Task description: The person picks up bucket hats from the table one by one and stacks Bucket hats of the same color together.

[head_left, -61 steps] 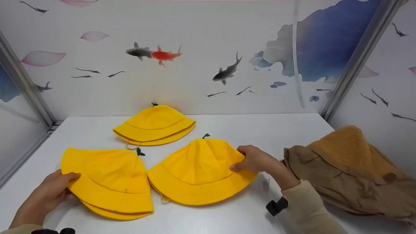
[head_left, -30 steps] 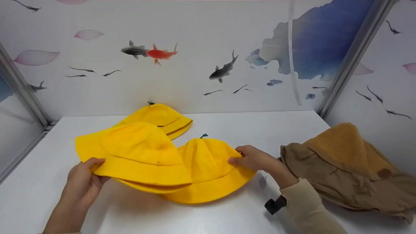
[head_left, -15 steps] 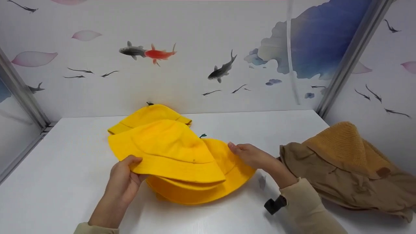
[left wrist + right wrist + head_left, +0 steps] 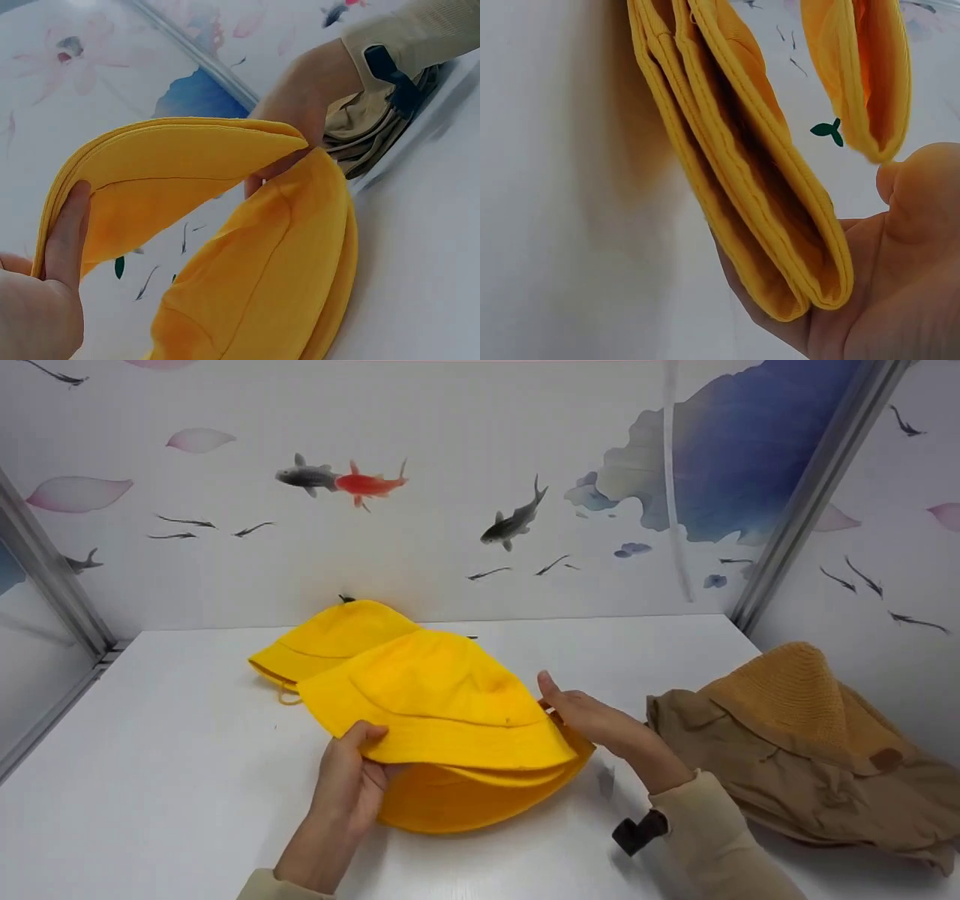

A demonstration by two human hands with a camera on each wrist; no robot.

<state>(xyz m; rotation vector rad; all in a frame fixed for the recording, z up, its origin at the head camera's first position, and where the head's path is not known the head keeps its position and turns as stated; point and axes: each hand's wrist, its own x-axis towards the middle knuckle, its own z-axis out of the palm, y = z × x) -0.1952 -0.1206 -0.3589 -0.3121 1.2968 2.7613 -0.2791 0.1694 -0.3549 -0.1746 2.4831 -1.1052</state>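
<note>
My left hand (image 4: 349, 784) pinches the left brim of a yellow bucket hat (image 4: 442, 690), thumb on top. This folded hat hangs tilted over a second yellow hat (image 4: 457, 806), hiding most of it. Beside the right brims is my right hand (image 4: 600, 727), its thumb raised. In the right wrist view, layered yellow brims (image 4: 750, 195) lie against that hand's fingers and palm, and the thumb stands apart from them. The held hat (image 4: 855, 75) hangs above, near the thumb, with a green leaf tag (image 4: 829, 131) showing beside it. The left wrist view shows a gap between the two hats.
Another yellow hat (image 4: 330, 637) lies behind on the white table (image 4: 150, 757), partly covered by the held one. At the right sit a brown cloth hat (image 4: 810, 802) and a tan knitted hat (image 4: 787, 705) on top. A printed wall panel (image 4: 420, 555) closes off the back.
My left hand has lifted its hat from the table's left and carried it right, over the second hat. My right hand has stayed in place, but its thumb has come off the second hat's brim.
</note>
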